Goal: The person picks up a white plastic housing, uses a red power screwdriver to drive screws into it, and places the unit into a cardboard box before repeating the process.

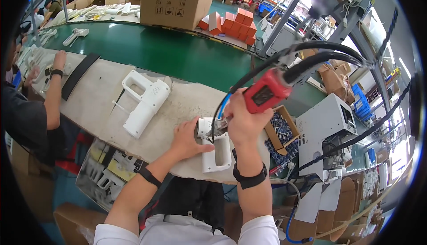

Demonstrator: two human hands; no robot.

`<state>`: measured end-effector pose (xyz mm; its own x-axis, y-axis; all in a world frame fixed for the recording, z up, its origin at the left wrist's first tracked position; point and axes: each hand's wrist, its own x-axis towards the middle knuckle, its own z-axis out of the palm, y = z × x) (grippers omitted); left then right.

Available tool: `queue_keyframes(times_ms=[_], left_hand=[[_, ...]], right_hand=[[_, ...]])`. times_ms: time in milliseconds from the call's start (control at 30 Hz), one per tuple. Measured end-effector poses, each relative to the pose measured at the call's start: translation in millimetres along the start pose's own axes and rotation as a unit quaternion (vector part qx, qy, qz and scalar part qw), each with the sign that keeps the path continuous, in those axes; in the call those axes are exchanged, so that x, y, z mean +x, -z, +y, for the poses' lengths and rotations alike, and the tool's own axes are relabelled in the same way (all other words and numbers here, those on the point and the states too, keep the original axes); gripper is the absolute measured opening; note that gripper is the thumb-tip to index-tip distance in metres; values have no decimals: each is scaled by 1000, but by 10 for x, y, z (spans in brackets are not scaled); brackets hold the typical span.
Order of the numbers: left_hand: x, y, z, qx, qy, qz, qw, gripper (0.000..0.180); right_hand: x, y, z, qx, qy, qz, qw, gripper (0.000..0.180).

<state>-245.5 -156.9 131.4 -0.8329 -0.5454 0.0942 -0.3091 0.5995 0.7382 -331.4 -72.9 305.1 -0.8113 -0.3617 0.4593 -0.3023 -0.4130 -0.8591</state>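
1. step in hand: looks like screw-driving on the white housing (209, 161), set near the near edge of the tabletop (98, 102).
2. right hand (245, 122): fingers wrapped round the red power driver (268, 91), tool leaning over the housing from the right.
3. left hand (184, 140): thumb and fingers apart, seemingly pinching the housing's left end to steady it; exact finger contact partly hidden.
4. housing vs hands: right beside and touching left hand, just below and left of right hand; handle loop points to the near edge.
5. driver tip unclear, can't tell if seated on a screw.
6. next move, my judgement: calls for a square tip, steady downward push, housing pinned so it can't swivel.
7. second white housing (149, 102) lies apart, further left, mid-tabletop; open carton of small parts (281, 129) by the right end.
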Motion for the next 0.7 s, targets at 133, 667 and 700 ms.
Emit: queue_keyframes(times_ms=[133, 667, 700], left_hand=[[-32, 51, 63, 5, 13, -10, 1000, 116], [238, -107, 174, 61, 73, 86, 992, 102], [238, -121, 176, 62, 72, 84, 992, 102]], right_hand=[[-40, -12, 243, -53, 15, -32, 998, 12], [-80, 411, -559, -16, 71, 35, 997, 2], [-84, 457, -495, -35, 71, 32, 996, 2]])
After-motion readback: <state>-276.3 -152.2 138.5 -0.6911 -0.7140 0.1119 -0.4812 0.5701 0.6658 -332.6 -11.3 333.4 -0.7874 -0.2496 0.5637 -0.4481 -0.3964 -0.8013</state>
